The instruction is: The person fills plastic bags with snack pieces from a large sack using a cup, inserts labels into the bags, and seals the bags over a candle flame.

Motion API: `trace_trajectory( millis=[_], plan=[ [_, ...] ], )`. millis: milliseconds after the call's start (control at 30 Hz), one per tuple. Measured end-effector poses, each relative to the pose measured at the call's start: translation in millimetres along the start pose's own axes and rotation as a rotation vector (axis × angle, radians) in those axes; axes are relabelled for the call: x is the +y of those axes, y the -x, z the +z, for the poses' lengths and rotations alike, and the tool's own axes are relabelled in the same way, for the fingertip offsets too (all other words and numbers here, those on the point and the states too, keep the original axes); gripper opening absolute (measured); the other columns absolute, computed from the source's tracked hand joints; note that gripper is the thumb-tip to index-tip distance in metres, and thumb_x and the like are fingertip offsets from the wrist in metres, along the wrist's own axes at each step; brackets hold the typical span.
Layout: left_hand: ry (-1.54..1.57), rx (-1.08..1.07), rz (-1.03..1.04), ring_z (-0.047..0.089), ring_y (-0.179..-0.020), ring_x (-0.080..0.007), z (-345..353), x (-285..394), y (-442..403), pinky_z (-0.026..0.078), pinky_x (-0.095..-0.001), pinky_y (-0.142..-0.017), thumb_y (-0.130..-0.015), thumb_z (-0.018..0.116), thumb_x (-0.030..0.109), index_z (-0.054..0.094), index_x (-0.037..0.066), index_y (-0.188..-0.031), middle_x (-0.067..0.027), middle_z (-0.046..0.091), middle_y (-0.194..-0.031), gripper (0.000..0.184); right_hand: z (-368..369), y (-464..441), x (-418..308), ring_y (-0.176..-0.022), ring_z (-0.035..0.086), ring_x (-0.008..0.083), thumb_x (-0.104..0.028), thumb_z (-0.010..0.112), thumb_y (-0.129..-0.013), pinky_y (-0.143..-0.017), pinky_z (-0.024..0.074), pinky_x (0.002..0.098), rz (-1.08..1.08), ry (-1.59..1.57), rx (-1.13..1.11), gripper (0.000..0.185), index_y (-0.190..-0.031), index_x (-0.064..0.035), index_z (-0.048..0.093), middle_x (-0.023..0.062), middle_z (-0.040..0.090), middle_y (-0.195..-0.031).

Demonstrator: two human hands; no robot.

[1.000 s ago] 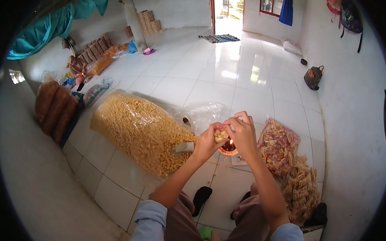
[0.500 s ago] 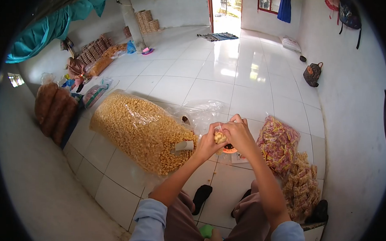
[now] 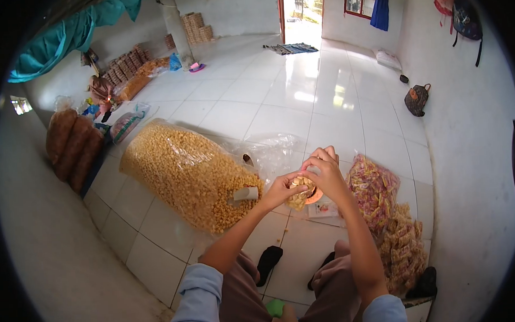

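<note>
A small clear plastic bag of yellowish snack pieces (image 3: 297, 200) hangs between my two hands, above the floor. My left hand (image 3: 280, 191) is closed on its upper left side, thumb across the front. At the top of the bag, my right hand (image 3: 326, 170) pinches the plastic with bent fingers. Right behind the bag is a round orange object (image 3: 315, 196), partly covered by it and my right hand. To the left lies a large clear sack of small yellow snack pieces (image 3: 178, 169), a white cup (image 3: 246, 194) resting in its opening.
A sack of pink-and-yellow packets (image 3: 373, 182) stands at right, with filled small bags (image 3: 405, 246) heaped before it. A white printed packet (image 3: 324, 210) lies below my hands. Loose plastic (image 3: 274, 152) spreads beyond them. A person (image 3: 101, 90) sits far left near stacked packs.
The small bag has come lower and shows more fully beneath my hands. My right hand has shifted slightly right and up, its fingers now at the bag's top.
</note>
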State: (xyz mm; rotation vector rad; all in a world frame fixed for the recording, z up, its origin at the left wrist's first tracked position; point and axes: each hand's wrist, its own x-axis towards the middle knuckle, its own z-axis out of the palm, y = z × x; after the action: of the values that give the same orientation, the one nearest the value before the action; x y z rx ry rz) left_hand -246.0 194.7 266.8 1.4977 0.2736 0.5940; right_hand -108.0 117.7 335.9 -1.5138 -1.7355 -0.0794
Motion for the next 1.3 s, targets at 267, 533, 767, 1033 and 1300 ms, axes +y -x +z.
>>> trace_trajectory(
  millis=[267, 533, 767, 1033, 1300],
  plan=[
    [0.049, -0.003, -0.079, 0.056, -0.084, -0.007, -4.0, -1.9, 1.7, 0.045, -0.0213, -0.077, -0.08, 0.061, 0.011, 0.049, 0.001, -0.113, -0.003, 0.059, -0.097, 0.037, -12.3, 0.6, 7.0, -0.086, 0.042, 0.0171, -0.018, 0.067, -0.07, -0.082, 0.0305, 0.0305, 0.108, -0.114, -0.135, 0.014, -0.072, -0.0069, 0.059, -0.0003, 0.055, -0.076],
    [0.054, -0.061, -0.148, 0.056, -0.087, -0.0087, 2.6, 5.1, -0.3, 0.046, -0.0241, -0.078, -0.076, 0.065, 0.01, 0.049, 0.002, -0.113, -0.002, 0.059, -0.094, 0.041, -8.1, 3.9, -4.5, -0.078, 0.05, 0.0252, -0.014, 0.059, -0.077, -0.067, 0.0427, 0.0326, 0.147, -0.173, -0.065, 0.013, -0.08, -0.002, 0.055, 0.0091, 0.052, -0.075],
    [0.031, -0.025, -0.069, 0.057, -0.088, -0.0109, 4.4, -1.6, -2.1, 0.046, -0.0258, -0.08, -0.073, 0.068, 0.008, 0.044, 0.002, -0.114, -0.0047, 0.057, -0.099, 0.048, -2.9, 3.2, -4.6, -0.073, 0.052, 0.0313, -0.012, 0.054, -0.08, -0.064, 0.043, 0.0367, 0.043, -0.176, -0.096, 0.011, -0.084, -0.0026, 0.052, 0.0126, 0.054, -0.078],
    [0.041, -0.009, -0.074, 0.057, -0.087, -0.0116, 4.6, 0.5, 2.8, 0.046, -0.0257, -0.078, -0.074, 0.067, 0.008, 0.046, 0.003, -0.112, -0.0044, 0.057, -0.098, 0.043, -0.3, 2.8, -10.0, -0.072, 0.054, 0.0313, -0.011, 0.053, -0.08, -0.065, 0.0443, 0.0369, 0.036, -0.283, -0.092, 0.009, -0.084, -0.0021, 0.051, 0.0111, 0.056, -0.083],
    [-0.044, -0.002, 0.024, 0.057, -0.081, -0.0101, 4.0, -3.0, 6.3, 0.046, -0.0242, -0.077, -0.073, 0.07, 0.014, 0.044, 0.002, -0.115, -0.0036, 0.059, -0.096, 0.05, -3.9, 2.2, -6.7, -0.078, 0.051, 0.0271, -0.011, 0.057, -0.078, -0.073, 0.0418, 0.0344, -0.001, -0.125, -0.061, 0.01, -0.081, -0.0027, 0.054, 0.0072, 0.055, -0.084]
  ],
)
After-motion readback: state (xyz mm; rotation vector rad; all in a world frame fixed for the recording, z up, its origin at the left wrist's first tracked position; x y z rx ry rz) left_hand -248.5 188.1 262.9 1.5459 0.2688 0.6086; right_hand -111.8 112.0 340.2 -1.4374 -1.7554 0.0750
